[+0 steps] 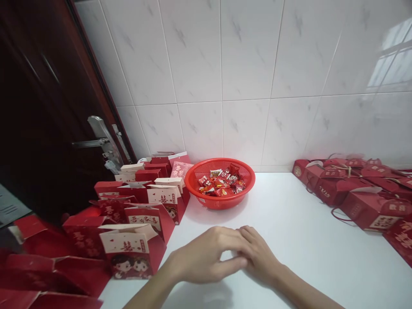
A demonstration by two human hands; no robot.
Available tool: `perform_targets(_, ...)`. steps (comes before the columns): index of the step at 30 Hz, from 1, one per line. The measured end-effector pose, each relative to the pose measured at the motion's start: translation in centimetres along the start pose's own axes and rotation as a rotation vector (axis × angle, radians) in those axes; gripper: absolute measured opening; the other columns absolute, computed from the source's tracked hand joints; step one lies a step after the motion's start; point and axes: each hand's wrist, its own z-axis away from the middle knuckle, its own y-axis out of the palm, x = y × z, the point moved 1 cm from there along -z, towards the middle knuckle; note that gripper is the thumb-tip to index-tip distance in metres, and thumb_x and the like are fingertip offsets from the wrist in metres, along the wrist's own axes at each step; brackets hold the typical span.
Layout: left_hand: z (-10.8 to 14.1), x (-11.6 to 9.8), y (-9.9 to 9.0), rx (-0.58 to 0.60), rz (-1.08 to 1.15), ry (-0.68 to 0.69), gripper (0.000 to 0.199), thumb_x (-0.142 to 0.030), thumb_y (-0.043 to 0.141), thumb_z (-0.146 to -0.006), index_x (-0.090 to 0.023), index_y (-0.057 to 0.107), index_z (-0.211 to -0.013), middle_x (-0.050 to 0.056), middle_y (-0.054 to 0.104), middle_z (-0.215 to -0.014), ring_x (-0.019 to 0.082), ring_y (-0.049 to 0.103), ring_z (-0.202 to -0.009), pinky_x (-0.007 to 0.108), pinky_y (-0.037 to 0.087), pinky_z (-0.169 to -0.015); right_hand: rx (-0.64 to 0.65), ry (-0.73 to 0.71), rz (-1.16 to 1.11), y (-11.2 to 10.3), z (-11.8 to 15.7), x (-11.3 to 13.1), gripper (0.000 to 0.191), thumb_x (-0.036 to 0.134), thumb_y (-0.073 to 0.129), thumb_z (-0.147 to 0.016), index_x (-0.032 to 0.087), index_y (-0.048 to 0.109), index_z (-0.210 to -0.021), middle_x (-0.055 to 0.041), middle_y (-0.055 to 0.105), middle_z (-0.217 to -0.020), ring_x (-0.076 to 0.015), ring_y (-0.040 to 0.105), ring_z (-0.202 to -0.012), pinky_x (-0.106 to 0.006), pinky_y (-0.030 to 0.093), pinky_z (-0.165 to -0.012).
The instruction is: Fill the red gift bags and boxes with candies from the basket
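Observation:
My left hand [214,255] reaches over the white table with its thumb apart from its fingers, and its fingertips rest on or just above my right hand [257,255]. The right hand is low over the tabletop, its fingers stretched forward and partly hidden behind the left. I see nothing held in either one. Beyond both hands, by the wall, stands a red plastic basket [219,203] with wrapped candies [222,183] in it. Nearest on the left is an open-topped red and cream gift box [128,251] printed with two cartoon figures.
Rows of open red gift boxes [85,236] crowd the left side. Closed red boxes with cord handles [367,208] are grouped at the right. A white tiled wall [244,128] bounds the back of the table [299,231], and a dark door [48,107] stands at the left.

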Motion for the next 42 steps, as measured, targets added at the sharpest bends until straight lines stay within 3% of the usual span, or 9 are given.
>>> perform_targets(4, 4.2, -1.4, -2.3, -0.098, -0.168, -0.172, 0.022, -0.025, 0.055, -0.095, -0.026, 0.071, -0.109, 0.003, 0.074, -0.104, 0.018, 0.067, -0.095, 0.028, 0.051, -0.087, 0.06, 0.02, -0.037, 0.0, 0.0, -0.2, 0.018, 0.008, 0.041, -0.093, 0.019, 0.055, -0.098, -0.0091, 0.064, -0.099, -0.0224, 0.054, -0.089, -0.038, 0.048, -0.073)
perform_targets(7, 5.2, -1.9, -4.5, -0.2, -0.29, -0.233, 0.022, -0.031, 0.053, -0.095, -0.026, 0.072, -0.106, 0.003, 0.075, -0.104, 0.019, 0.068, -0.096, 0.029, 0.052, -0.087, 0.095, 0.055, -0.05, -0.1, 0.1, -0.2, 0.017, 0.008, 0.042, -0.093, 0.02, 0.053, -0.097, -0.0085, 0.064, -0.097, -0.0223, 0.054, -0.088, -0.038, 0.047, -0.073)
perform_targets(11, 2.1, 0.4, -7.9, -0.39, -0.346, -0.302, 0.025, -0.035, 0.054, -0.092, -0.023, 0.074, -0.103, 0.002, 0.075, -0.105, 0.019, 0.068, -0.096, 0.031, 0.053, -0.09, 0.096, 0.079, -0.076, -0.4, -0.1, -0.4, 0.015, 0.009, 0.043, -0.093, 0.021, 0.053, -0.093, -0.0076, 0.065, -0.094, -0.0222, 0.055, -0.086, -0.037, 0.047, -0.072)
perform_targets(15, -3.7, 5.9, -10.2, -0.525, -0.304, -0.427, 0.028, -0.024, 0.053, -0.089, -0.016, 0.073, -0.107, 0.005, 0.075, -0.111, 0.02, 0.068, -0.102, 0.029, 0.052, -0.094, 0.09, 0.108, -0.096, -0.6, -0.1, -0.3, 0.014, 0.01, 0.042, -0.094, 0.02, 0.052, -0.091, -0.0068, 0.065, -0.091, -0.0217, 0.054, -0.084, -0.037, 0.046, -0.07)
perform_targets(18, -7.8, 10.5, -11.2, -0.426, -0.443, -0.638, 0.038, -0.013, 0.045, -0.091, -0.014, 0.065, -0.124, 0.007, 0.069, -0.127, 0.017, 0.063, -0.116, 0.024, 0.046, -0.102, 0.087, 0.129, -0.121, -0.6, -0.2, -0.1, 0.015, 0.011, 0.042, -0.094, 0.021, 0.051, -0.088, -0.0063, 0.064, -0.088, -0.0211, 0.054, -0.082, -0.036, 0.046, -0.07)
perform_targets(22, -11.6, 15.7, -12.1, -0.324, -0.495, -0.776, 0.048, -0.003, 0.048, -0.087, -0.015, 0.059, -0.132, 0.012, 0.063, -0.136, 0.022, 0.059, -0.124, 0.029, 0.046, -0.103, 0.081, 0.159, -0.158, -0.5, -0.2, 0.0, 0.016, 0.009, 0.042, -0.093, 0.022, 0.049, -0.086, -0.0048, 0.062, -0.085, -0.0206, 0.054, -0.08, -0.034, 0.046, -0.069)
perform_targets(30, -14.1, 21.4, -11.8, -0.059, -0.565, -0.917, 0.033, -0.033, 0.062, -0.094, -0.016, 0.06, -0.122, 0.01, 0.062, -0.124, 0.024, 0.063, -0.108, 0.045, 0.055, -0.09, 0.067, 0.086, -0.16, 1.0, 0.2, -1.6, 0.017, 0.006, 0.046, -0.086, 0.022, 0.047, -0.088, -0.0045, 0.064, -0.088, -0.0199, 0.054, -0.079, -0.031, 0.046, -0.067)
perform_targets(37, -14.1, 24.0, -11.9, -0.15, -0.43, -0.991, 0.032, -0.033, 0.062, -0.093, -0.016, 0.061, -0.12, 0.01, 0.062, -0.122, 0.023, 0.063, -0.106, 0.043, 0.054, -0.089, 0.079, 0.055, -0.153, 1.6, 0.4, -2.0, 0.021, 0.002, 0.046, -0.083, 0.023, 0.048, -0.088, -0.0045, 0.065, -0.087, -0.02, 0.055, -0.077, -0.031, 0.045, -0.067)
perform_targets(42, -14.2, 24.2, -12.7, -0.365, -0.134, -0.904, 0.021, -0.034, 0.062, -0.091, -0.013, 0.066, -0.089, 0.005, 0.069, -0.088, 0.02, 0.065, -0.089, 0.032, 0.051, -0.077, 0.08, 0.081, -0.194, 1.1, 0.3, -1.6, 0.019, 0.003, 0.046, -0.084, 0.022, 0.049, -0.088, -0.0049, 0.065, -0.088, -0.0199, 0.054, -0.078, -0.032, 0.046, -0.068)
